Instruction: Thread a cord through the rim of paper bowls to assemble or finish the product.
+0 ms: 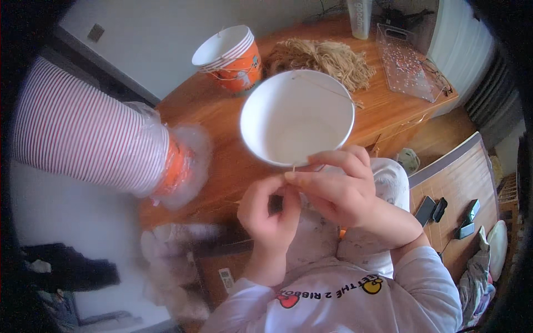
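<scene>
A white paper bucket (pixel 297 119) is held up in front of me, its open mouth toward the camera. My right hand (pixel 338 186) grips its near rim, pinching a thin tan string handle there. A stretch of that string (pixel 322 84) crosses the bucket's upper rim. My left hand (pixel 270 208) is just left of the right, fingers curled and pinching the string end below the rim.
A long sleeve of stacked white-and-orange buckets (pixel 94 147) lies in plastic wrap on the wooden table (pixel 222 161) at left. A short stack of buckets (pixel 230 55) stands behind. A heap of tan strings (pixel 327 58) and a clear plastic tray (pixel 408 64) sit at the far side.
</scene>
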Available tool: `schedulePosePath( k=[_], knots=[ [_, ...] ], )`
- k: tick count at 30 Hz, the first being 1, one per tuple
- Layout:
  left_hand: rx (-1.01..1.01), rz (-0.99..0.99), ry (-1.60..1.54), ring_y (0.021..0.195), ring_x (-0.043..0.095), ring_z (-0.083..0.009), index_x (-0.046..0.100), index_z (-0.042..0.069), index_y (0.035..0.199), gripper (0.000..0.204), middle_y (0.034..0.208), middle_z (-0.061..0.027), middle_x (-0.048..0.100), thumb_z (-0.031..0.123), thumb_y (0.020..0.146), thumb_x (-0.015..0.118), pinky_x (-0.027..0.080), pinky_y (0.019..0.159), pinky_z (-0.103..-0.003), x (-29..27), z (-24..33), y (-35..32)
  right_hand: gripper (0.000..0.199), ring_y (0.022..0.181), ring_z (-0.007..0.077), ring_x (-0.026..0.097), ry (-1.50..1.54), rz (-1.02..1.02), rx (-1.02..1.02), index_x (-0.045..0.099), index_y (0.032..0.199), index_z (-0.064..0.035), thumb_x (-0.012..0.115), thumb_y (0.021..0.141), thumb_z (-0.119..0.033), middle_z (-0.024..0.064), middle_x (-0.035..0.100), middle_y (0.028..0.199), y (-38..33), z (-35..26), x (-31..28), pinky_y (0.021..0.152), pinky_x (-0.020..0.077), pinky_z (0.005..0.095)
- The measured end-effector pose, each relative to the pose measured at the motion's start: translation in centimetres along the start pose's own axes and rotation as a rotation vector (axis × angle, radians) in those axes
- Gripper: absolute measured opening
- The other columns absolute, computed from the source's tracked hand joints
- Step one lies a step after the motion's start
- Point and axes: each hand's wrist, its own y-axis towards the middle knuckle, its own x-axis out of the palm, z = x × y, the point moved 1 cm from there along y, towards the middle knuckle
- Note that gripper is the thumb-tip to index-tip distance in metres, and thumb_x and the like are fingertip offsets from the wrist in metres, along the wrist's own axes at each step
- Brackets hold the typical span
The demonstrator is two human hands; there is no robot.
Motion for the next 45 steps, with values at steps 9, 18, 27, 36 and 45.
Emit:
schedulePosePath(
  k=[9,18,27,36,45],
  knots=[
    [0.125,-0.065,0.016,0.071,0.062,-0.0158,0.062,-0.003,0.087,0.011,0.078,-0.0088,0.064,0.002,0.079,0.068,0.049,0.065,-0.027,-0.6,0.2,0.1,0.033,0.091,0.0147,0.060,0.015,0.045,0.001,0.065,0.105,-0.0158,0.069,0.073,-0.023,-0.0058,0.071,0.100,-0.3,0.1,0.0,0.078,0.0367,0.0321],
    [0.125,-0.034,-0.056,0.077,0.062,-0.0149,0.062,-0.004,0.100,0.021,0.091,-0.0095,0.066,0.000,0.080,0.068,0.050,0.071,-0.026,-0.5,0.3,-0.1,0.036,0.087,0.0129,0.057,0.014,0.058,0.065,0.063,0.102,-0.0156,0.074,0.069,-0.021,-0.0062,0.070,0.102,-0.4,-0.1,0.0,0.076,0.0350,0.0319],
    [0.062,-0.103,0.004,0.078,0.061,-0.0137,0.062,-0.004,0.099,0.020,0.089,-0.0080,0.065,0.002,0.081,0.069,0.049,0.072,-0.026,-0.7,0.0,-0.7,0.037,0.086,0.0135,0.058,-0.033,0.053,0.028,0.061,0.104,-0.0145,0.075,0.069,-0.020,-0.0044,0.071,0.103,-0.7,-0.1,-0.1,0.076,0.0357,0.0316],
    [-0.179,-0.122,-0.316,0.080,0.059,-0.0103,0.058,-0.003,0.100,0.012,0.090,-0.0048,0.063,0.003,0.091,0.063,0.048,0.072,-0.023,-0.3,-0.6,-1.1,0.024,0.089,0.0147,0.059,-0.030,0.084,0.039,0.061,0.095,-0.0141,0.070,0.074,-0.021,-0.0035,0.071,0.102,-0.8,0.0,0.2,0.076,0.0369,0.0322],
    [-0.147,-0.004,-0.297,0.069,0.060,-0.0100,0.064,-0.001,0.093,0.013,0.083,-0.0058,0.067,-0.002,0.082,0.069,0.049,0.063,-0.023,0.1,-1.2,-1.4,0.027,0.088,0.0131,0.059,-0.106,0.055,0.040,0.060,0.092,-0.0169,0.075,0.070,-0.022,-0.0052,0.071,0.102,-0.5,-0.5,0.2,0.075,0.0344,0.0334]
  ],
)
